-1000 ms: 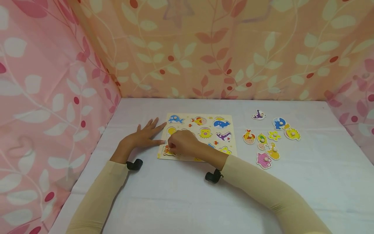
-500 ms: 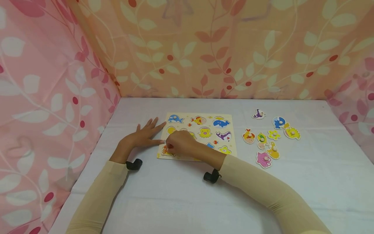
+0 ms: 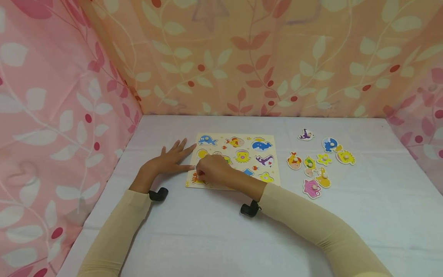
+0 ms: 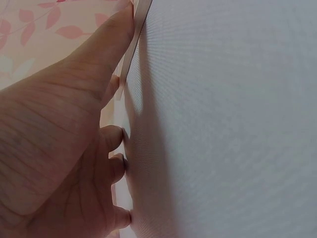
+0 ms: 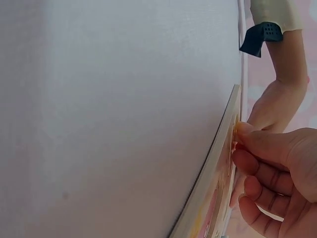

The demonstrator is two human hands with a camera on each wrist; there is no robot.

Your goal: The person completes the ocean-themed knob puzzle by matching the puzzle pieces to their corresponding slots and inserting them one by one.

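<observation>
A wooden peg puzzle board (image 3: 219, 136) printed with sea animals lies flat on the white table. At its lower left corner my right hand (image 3: 216, 169) pinches an orange crab piece (image 3: 198, 179) over the crab picture; in the right wrist view the thumb (image 5: 260, 141) and index finger close together right at the board's face, the other fingers curled. My left hand (image 3: 167, 161) is spread at the board's left side, thumb and index fingertip at its edge. The left wrist view shows the thumb (image 4: 106, 47) against the board edge, other fingertips on the cloth.
Right of the board lie several loose knobbed pieces: a purple one (image 3: 304, 134), a blue one (image 3: 330, 144), a spiky yellow one (image 3: 342, 157), a yellow star (image 3: 322, 158) and a pink shell (image 3: 310, 188). A blue fish piece (image 3: 209, 141) with a knob sits at the board's top left.
My right hand has shifted slightly left with the crab piece, staying at the lower left corner. The left hand holds its place, and the loose pieces lie as before.
</observation>
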